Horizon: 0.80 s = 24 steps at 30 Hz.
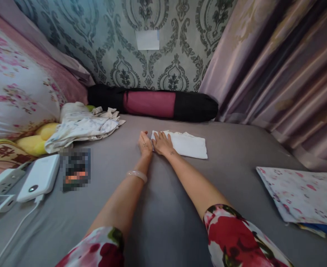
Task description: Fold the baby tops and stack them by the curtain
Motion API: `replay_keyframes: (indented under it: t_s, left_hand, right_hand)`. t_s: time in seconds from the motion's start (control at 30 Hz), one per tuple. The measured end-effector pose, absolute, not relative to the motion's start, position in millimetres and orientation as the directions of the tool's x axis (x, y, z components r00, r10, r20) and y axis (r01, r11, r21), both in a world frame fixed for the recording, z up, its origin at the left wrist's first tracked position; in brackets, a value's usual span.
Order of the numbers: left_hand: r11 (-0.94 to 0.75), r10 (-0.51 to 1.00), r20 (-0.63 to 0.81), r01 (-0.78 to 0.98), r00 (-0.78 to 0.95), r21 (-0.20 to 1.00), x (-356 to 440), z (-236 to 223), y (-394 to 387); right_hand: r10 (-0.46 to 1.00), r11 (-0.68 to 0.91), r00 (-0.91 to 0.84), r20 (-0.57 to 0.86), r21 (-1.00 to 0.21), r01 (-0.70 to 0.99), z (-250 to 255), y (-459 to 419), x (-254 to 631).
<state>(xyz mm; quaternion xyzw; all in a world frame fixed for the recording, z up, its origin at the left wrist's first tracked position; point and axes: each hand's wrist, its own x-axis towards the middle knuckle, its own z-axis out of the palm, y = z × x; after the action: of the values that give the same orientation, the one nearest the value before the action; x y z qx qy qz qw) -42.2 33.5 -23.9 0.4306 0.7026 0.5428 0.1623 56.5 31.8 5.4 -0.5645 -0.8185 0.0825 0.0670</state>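
Two hands at a folded white cloth [190, 145]
Right hand [162, 142] spread flat on its left end; left hand [145, 144] on edge just beside, fingers together; cloth lies mid-scene, near side of the black-and-pink bag [149, 104].

The grey sheet [169, 215] bears a long bag [149, 104] at twelve o'clock, white cloth [190, 145] at one, patterned fabric [310, 194] at three, power bank [39, 176] at nine, rumpled cloth [82, 128] at ten.

White cloth [190, 145], folded flat.
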Motion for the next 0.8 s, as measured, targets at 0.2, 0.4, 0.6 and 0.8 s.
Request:
replay_keyframes:
  t_s: [0.2,0.4,0.6,0.8]
  left_hand:
    - [0.039,0.779,0.232,0.414,-0.582,0.909,-43,-24,33]
    - [0.007,0.786,0.253,0.418,-0.564,0.908,-45,-26,34]
    - [-0.038,0.797,0.349,0.535,-0.493,0.844,-40,-18,28]
    - [-0.248,0.820,0.566,0.835,-0.089,0.491,-21,-8,11]
  right_hand:
    - [0.917,0.397,-0.399,0.030,-0.180,0.900,12,33,48]
    - [0.904,0.420,-0.426,0.017,-0.209,0.883,6,33,43]
    - [0.909,0.406,-0.414,0.045,-0.319,0.856,20,36,59]
    - [0.952,0.296,-0.263,0.159,-0.244,0.924,23,20,112]
